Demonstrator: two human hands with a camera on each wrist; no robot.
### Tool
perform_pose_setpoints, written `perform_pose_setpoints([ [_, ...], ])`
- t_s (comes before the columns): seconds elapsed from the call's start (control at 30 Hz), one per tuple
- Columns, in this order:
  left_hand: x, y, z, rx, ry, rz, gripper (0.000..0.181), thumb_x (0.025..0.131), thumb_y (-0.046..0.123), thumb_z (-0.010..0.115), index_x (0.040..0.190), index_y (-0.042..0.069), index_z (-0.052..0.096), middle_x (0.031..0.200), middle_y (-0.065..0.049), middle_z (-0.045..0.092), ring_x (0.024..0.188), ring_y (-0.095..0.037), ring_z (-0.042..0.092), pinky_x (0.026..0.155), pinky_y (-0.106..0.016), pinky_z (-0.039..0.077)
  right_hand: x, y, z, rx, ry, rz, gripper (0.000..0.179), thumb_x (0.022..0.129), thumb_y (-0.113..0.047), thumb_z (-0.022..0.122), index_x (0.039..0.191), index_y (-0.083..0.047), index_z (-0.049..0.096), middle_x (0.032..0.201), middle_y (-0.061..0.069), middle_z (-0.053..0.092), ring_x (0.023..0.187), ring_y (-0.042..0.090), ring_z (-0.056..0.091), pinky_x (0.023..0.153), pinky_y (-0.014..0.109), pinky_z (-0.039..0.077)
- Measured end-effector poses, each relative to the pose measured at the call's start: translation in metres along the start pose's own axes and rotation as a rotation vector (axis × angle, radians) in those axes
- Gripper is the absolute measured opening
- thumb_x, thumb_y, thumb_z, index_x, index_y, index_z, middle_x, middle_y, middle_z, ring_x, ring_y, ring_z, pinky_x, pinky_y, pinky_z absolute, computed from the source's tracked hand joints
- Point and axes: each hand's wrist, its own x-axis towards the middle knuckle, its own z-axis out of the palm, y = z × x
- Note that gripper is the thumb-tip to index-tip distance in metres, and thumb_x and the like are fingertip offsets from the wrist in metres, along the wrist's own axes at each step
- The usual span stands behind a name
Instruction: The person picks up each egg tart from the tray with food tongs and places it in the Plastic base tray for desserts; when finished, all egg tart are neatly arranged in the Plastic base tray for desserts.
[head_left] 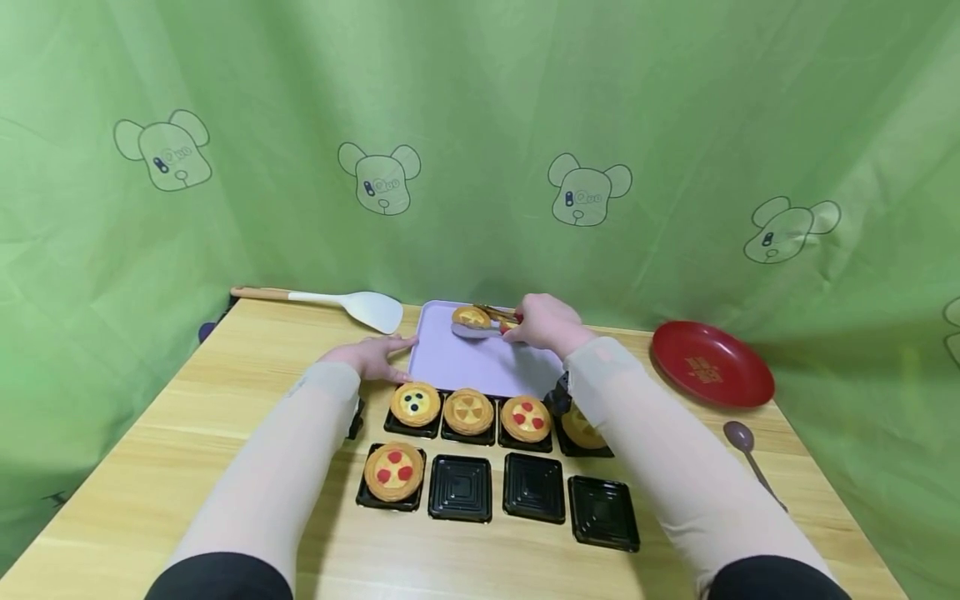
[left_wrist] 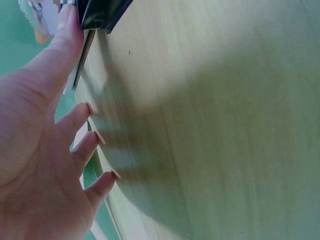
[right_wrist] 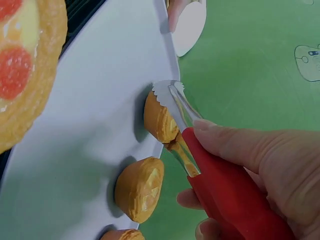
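My right hand (head_left: 551, 323) grips metal tongs (right_wrist: 220, 192) by their red handles. The serrated tips straddle a round egg tart (right_wrist: 159, 119) at the far side of a lavender tray (head_left: 465, 367). Two more tarts (right_wrist: 140, 189) sit along that side in the right wrist view, the nearer one cut off by the frame. At the tray's left edge, my left hand (head_left: 367, 358) spreads its fingers, the thumb by the near corner and the fingertips at the side. Nothing is held in it.
Before the tray stands a row of black square holders with fruit-topped tarts (head_left: 467, 412). A strawberry-topped tart (head_left: 393, 472) fills the front-left holder; three bare black holders (head_left: 461, 488) continue that row. A white spatula (head_left: 375, 312) lies back left, a red plate (head_left: 671, 342) and spoon (head_left: 739, 436) right.
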Motion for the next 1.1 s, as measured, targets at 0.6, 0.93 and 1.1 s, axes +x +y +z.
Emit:
perform_pose_setpoints([
  [0.6,0.001,-0.003,0.003,0.027,0.028,0.022,0.092,0.084,0.051,0.072,0.158,0.025,0.024,0.162,-0.016,0.016,0.146,-0.04,0.017,0.115,-0.061,0.012,-0.121,-0.004,-0.059,0.082,0.008,-0.234,0.068,0.084,-0.052,0.075,0.134,-0.008,0.063,0.108,0.01,0.071,0.057,0.013,0.051,0.052,0.031,0.043],
  [0.93,0.006,-0.009,0.004,0.025,0.003,0.005,0.09,0.086,0.05,0.07,0.158,0.028,0.021,0.163,-0.013,0.013,0.147,-0.037,0.015,0.116,-0.06,0.01,-0.208,0.008,-0.033,0.153,0.026,-0.379,0.063,0.083,-0.051,0.075,0.129,-0.009,0.067,0.109,0.0,0.072,0.083,0.01,0.065,0.071,0.035,0.058],
  [1.1,0.014,-0.014,0.007,0.035,0.005,0.024,0.092,0.085,0.052,0.07,0.158,0.027,0.021,0.162,-0.014,0.013,0.147,-0.039,0.015,0.116,-0.061,0.01,-0.236,0.01,-0.006,0.118,0.051,-0.411,0.059,0.084,-0.053,0.074,0.126,-0.012,0.07,0.115,-0.002,0.071,0.102,0.016,0.067,0.087,0.041,0.056],
])
